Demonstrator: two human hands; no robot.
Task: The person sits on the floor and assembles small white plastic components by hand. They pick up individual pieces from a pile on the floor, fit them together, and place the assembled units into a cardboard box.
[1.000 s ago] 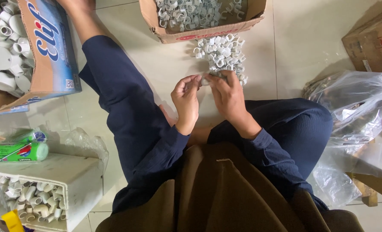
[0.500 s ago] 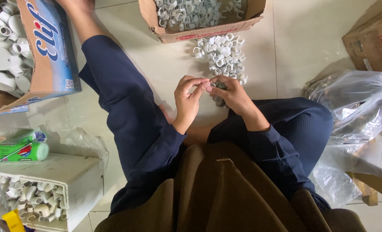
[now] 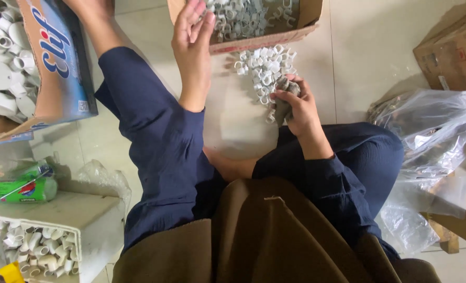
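My left hand reaches forward over the near rim of a low cardboard box filled with small white plastic clips; its fingers are stretched out and I see nothing in them. My right hand stays near my knee, closed around a crumpled grey cloth. It rests at the near edge of a loose pile of white plastic clips on the tiled floor, just in front of the box. I sit cross-legged in dark blue trousers.
A large blue-printed carton with white pipe fittings stands at the left. Below it lie a green tube and a white bin of fittings. Clear plastic bags and a brown carton are at the right.
Both hands were together in front of me, working on a small piece. My left hand has since reached forward to the clip box, while my right hand stayed low with the cloth.
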